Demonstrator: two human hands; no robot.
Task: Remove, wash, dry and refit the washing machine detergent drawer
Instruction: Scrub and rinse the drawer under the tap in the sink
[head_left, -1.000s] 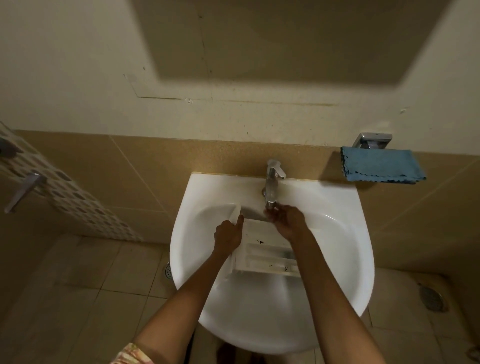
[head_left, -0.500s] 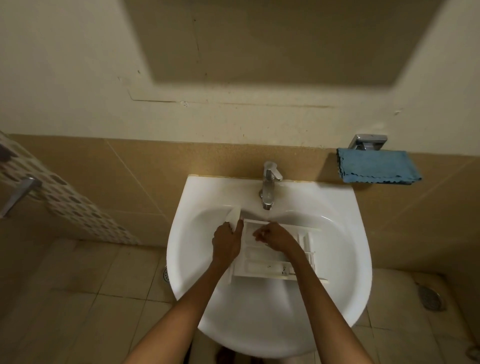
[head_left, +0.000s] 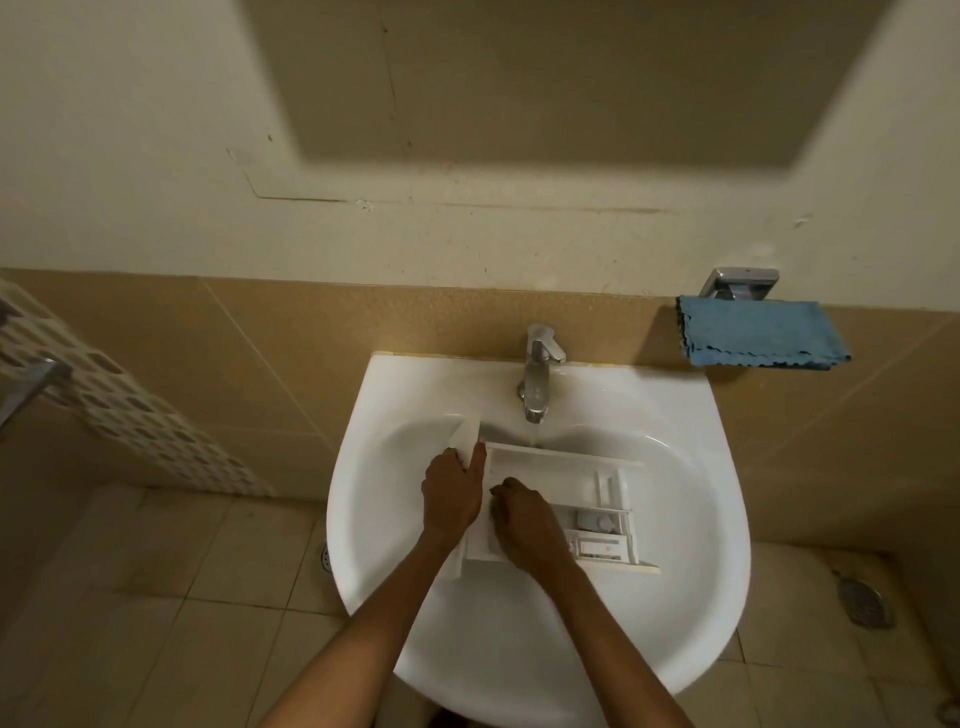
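Your detergent drawer (head_left: 556, 467) lies in the white sink (head_left: 691, 519), its far edge under the running tap (head_left: 537, 374). Your left hand (head_left: 451, 493) grips its front panel, and your right hand (head_left: 524, 522) is down in the big compartment, fingers bent; I can't tell whether they grasp anything. Tan wall tiles (head_left: 311, 353) sit behind and pale floor tiles (head_left: 182, 597) below, with a blue cloth (head_left: 758, 335) hanging to the right.

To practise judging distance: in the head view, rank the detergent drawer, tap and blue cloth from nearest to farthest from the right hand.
1. detergent drawer, touching the right hand.
2. tap, straight beyond the drawer.
3. blue cloth, up at far right.
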